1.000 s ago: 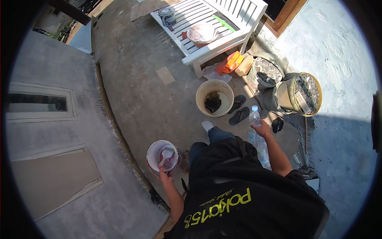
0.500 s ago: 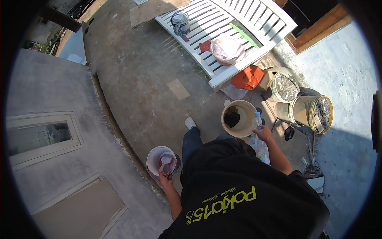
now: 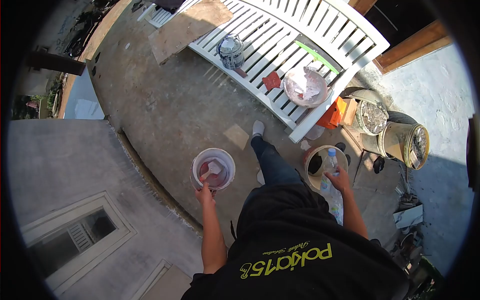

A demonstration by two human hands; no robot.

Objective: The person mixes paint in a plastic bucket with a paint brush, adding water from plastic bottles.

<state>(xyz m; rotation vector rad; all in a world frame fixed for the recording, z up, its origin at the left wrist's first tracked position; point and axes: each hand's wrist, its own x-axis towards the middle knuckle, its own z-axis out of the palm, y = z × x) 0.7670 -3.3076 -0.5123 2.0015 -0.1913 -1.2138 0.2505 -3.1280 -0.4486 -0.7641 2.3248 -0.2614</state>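
Observation:
My left hand (image 3: 205, 192) is closed at the near rim of a white bucket (image 3: 229, 161), which is smeared inside. A brush-like tool with a pale head (image 3: 215, 168) lies in the bucket, its handle end right at my left fingers. My right hand (image 3: 341, 180) is wrapped around a large clear plastic bottle (image 3: 326, 187) with a blue cap, held upright at my side. Beyond the bottle, a cream bucket (image 3: 311, 150) with something dark inside stands on the floor, partly covered by the bottle and hand.
A white slatted bench (image 3: 260, 37) bears a smeared bowl (image 3: 312, 85), a paint can (image 3: 231, 52) and a green-edged tool (image 3: 317, 57). Rubble-filled buckets (image 3: 417, 145) stand by the right wall. An orange bag (image 3: 332, 115) sits at the bench end. A board (image 3: 185, 30) overlaps the bench.
The white bucket in my left hand has swung forward, away from my body. I have stepped forward, and the bench appears nearer. The bottle stays in my right hand.

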